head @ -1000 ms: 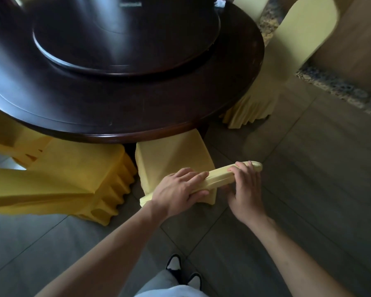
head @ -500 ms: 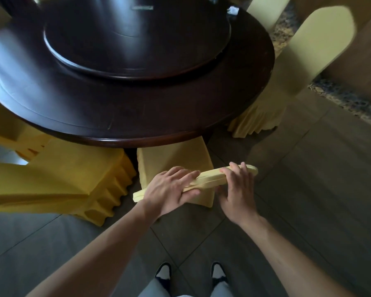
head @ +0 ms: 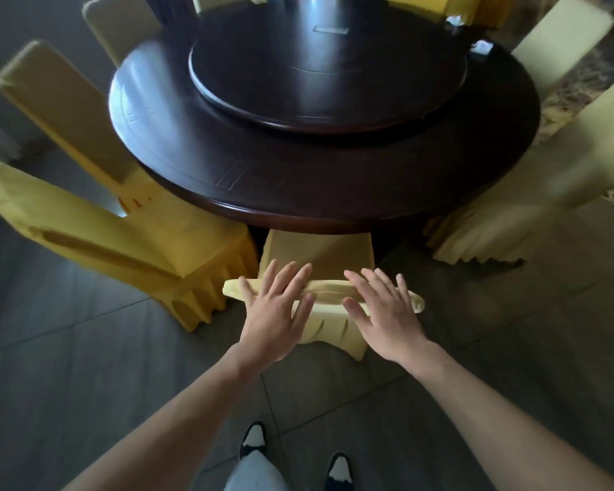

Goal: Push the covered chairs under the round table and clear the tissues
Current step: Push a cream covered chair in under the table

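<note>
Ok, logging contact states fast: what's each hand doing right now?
Left hand: open, fingers straight over the chair back.
Right hand: open, the same.

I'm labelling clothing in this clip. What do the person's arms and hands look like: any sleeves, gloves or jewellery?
Both forearms are bare as far as the frame shows, with no sleeves in view. The left hand and right hand wear no gloves, and no rings, watch or bracelet show on the fingers or wrists. Each hand has five plain, unmarked fingers.
</note>
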